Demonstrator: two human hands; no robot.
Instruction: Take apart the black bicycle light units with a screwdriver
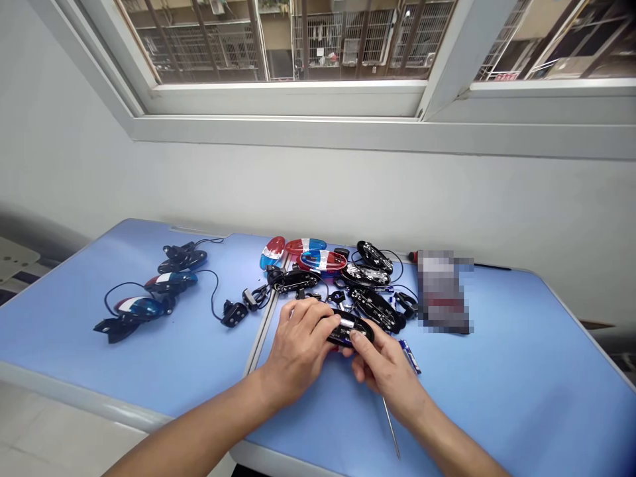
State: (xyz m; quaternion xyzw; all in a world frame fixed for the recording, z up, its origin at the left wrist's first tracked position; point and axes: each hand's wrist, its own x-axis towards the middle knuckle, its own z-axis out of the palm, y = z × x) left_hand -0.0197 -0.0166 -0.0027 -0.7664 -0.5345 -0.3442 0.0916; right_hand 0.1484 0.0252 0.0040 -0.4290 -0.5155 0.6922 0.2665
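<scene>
My left hand (298, 344) is closed around the left end of a black oval device base (350, 328) with metal parts showing inside it. My right hand (387, 368) pinches its near right edge with thumb and forefinger. The base is held just above the blue table (149, 358), near the seam between the two tabletops. A thin screwdriver (391, 424) with a blue handle lies under my right wrist.
Behind my hands lies a pile of black bases (370, 275) and red, white and blue lens covers (318, 258). Three assembled lights with cables (159, 291) sit at the left. A blurred pack (442, 291) lies at the right. Wall and window stand behind.
</scene>
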